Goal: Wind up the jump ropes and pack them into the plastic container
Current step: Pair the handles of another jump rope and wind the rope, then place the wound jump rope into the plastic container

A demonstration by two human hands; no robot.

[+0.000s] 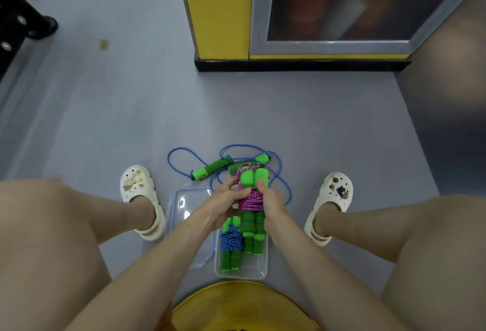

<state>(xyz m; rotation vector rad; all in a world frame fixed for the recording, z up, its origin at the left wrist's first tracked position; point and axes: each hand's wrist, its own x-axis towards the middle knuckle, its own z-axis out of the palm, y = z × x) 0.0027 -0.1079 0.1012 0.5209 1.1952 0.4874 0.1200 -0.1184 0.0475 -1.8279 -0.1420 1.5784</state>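
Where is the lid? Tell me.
In the head view the lid lies flat on the floor, left of centre, beside the container on its left, partly under the left hand that holds the pink rope.

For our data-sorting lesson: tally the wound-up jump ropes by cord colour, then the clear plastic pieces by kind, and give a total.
Pink-cord wound rope: 1
Blue-cord wound rope: 1
Clear plastic container: 1
Clear lid: 1
Total: 4

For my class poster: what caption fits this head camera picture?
Left hand and right hand grip the wound pink jump rope above the plastic container.
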